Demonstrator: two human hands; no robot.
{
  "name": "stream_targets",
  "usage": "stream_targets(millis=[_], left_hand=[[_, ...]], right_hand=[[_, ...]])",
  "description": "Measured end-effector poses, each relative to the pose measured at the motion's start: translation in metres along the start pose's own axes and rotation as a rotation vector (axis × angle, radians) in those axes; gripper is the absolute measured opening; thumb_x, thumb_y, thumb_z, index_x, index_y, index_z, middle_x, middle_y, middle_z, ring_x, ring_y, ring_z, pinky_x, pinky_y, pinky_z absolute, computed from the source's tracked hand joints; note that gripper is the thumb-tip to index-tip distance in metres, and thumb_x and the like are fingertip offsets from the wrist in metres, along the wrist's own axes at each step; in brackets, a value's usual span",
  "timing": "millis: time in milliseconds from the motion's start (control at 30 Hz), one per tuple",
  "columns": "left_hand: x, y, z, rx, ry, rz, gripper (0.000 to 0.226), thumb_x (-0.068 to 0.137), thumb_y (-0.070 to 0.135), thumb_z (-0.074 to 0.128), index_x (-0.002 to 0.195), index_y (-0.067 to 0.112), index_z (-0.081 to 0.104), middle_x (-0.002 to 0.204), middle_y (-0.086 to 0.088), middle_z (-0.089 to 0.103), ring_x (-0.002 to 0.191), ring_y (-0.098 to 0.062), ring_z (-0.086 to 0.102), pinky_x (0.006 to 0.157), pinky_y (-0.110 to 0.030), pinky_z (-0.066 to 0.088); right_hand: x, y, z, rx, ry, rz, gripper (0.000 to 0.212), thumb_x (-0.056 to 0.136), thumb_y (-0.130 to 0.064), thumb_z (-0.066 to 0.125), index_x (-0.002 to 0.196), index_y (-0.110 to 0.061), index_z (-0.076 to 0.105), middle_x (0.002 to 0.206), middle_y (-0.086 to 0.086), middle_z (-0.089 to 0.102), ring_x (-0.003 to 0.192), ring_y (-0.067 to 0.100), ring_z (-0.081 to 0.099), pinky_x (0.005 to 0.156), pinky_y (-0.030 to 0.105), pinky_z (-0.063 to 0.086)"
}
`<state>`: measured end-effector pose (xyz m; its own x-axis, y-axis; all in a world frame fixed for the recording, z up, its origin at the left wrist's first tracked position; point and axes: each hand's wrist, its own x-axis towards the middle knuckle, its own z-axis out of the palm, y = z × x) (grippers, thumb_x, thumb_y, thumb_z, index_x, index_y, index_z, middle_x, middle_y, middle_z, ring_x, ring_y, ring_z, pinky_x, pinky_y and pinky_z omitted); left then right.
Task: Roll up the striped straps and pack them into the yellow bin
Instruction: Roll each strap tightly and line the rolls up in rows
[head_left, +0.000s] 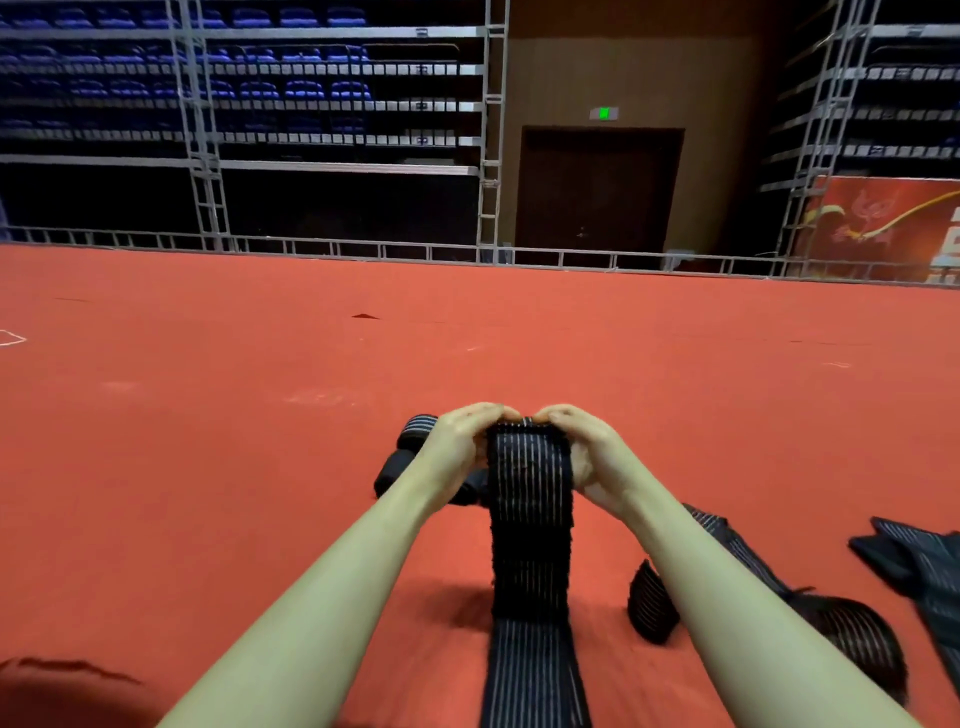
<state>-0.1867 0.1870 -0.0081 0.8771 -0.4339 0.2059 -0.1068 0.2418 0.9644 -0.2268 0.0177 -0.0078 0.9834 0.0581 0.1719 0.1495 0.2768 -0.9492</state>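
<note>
A long black strap with thin white stripes (531, 525) runs from the bottom edge up to my hands. My left hand (460, 452) and my right hand (587, 454) both grip its far end from either side, fingers curled over the top where it starts to coil. Behind my left wrist lie rolled black straps (410, 441) on the floor. At the right, more loose striped straps (919, 566) lie spread out, and a rolled-looking one (652, 605) sits beside my right forearm. No yellow bin is in view.
Red carpeted floor (260, 364) stretches ahead to a metal railing (363, 249). Beyond it stand tiered blue seats, scaffolding and a dark door. A dark reddish shape fills the bottom left corner.
</note>
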Motion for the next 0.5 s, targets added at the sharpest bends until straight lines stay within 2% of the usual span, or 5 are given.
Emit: stream_targets(millis=[67, 167, 333, 433, 500], left_hand=[[0.005, -0.024, -0.005, 0.107, -0.002, -0.018, 0.02, 0.096, 0.013, 0.05, 0.097, 0.018, 0.07, 0.09, 0.002, 0.066, 0.082, -0.012, 0.058, 0.067, -0.026, 0.044], [0.014, -0.053, -0.012, 0.129, 0.1, -0.063, 0.022, 0.094, 0.016, 0.057, 0.115, 0.012, 0.063, 0.098, 0.001, 0.064, 0.084, -0.009, 0.059, 0.068, -0.024, 0.046], [0.023, -0.091, -0.022, 0.198, 0.156, -0.131, 0.024, 0.092, 0.02, 0.059, 0.103, -0.001, 0.067, 0.099, -0.02, 0.07, 0.082, -0.019, 0.063, 0.073, -0.031, 0.052], [0.025, -0.111, -0.023, 0.224, 0.172, -0.182, 0.018, 0.093, 0.016, 0.058, 0.101, 0.002, 0.066, 0.092, -0.013, 0.067, 0.066, -0.007, 0.061, 0.057, -0.016, 0.05], [0.026, -0.124, -0.026, 0.222, 0.216, -0.181, 0.009, 0.09, 0.01, 0.061, 0.098, 0.007, 0.064, 0.092, -0.008, 0.065, 0.063, -0.003, 0.06, 0.055, -0.016, 0.049]], right_hand=[[0.007, 0.022, -0.009, 0.008, 0.055, 0.023, 0.015, 0.09, -0.001, 0.049, 0.093, -0.007, 0.062, 0.088, 0.005, 0.066, 0.074, 0.014, 0.063, 0.058, 0.022, 0.051], [0.015, 0.046, -0.02, 0.04, 0.107, 0.103, 0.021, 0.087, 0.0, 0.053, 0.103, -0.006, 0.065, 0.095, 0.01, 0.069, 0.078, 0.018, 0.066, 0.066, 0.026, 0.052], [0.026, 0.081, -0.038, 0.011, 0.137, 0.225, 0.03, 0.083, -0.003, 0.058, 0.112, 0.005, 0.063, 0.098, 0.019, 0.069, 0.077, 0.023, 0.067, 0.069, 0.029, 0.051], [0.031, 0.102, -0.048, -0.005, 0.179, 0.24, 0.021, 0.085, 0.003, 0.055, 0.103, 0.001, 0.065, 0.093, 0.015, 0.069, 0.074, 0.021, 0.067, 0.067, 0.027, 0.054], [0.03, 0.112, -0.053, -0.032, 0.194, 0.269, 0.02, 0.085, 0.005, 0.054, 0.102, -0.001, 0.064, 0.091, 0.014, 0.069, 0.072, 0.019, 0.067, 0.067, 0.026, 0.054]])
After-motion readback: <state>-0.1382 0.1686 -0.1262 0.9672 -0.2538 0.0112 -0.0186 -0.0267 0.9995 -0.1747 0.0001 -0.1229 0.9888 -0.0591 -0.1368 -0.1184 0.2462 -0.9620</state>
